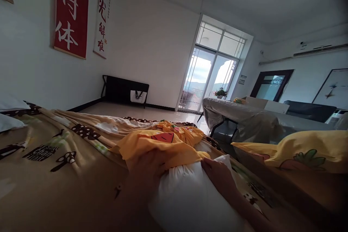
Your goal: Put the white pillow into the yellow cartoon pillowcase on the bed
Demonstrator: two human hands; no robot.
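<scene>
One yellow pillowcase (160, 147) is pinched by the left hand (148, 170) and right hand (219, 175) — white pillow (187, 190) between them, patterned sheet (89, 166) beneath

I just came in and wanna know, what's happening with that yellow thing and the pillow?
A person has both hands at a yellow cloth and a white pillow. The left hand is dim and blurry by the cloth's near edge; the right hand is by that edge too, against the pillow. The cloth lies bunched over the pillow's far end, and the near part is still bare white. Underneath is a patterned blanket.
</scene>
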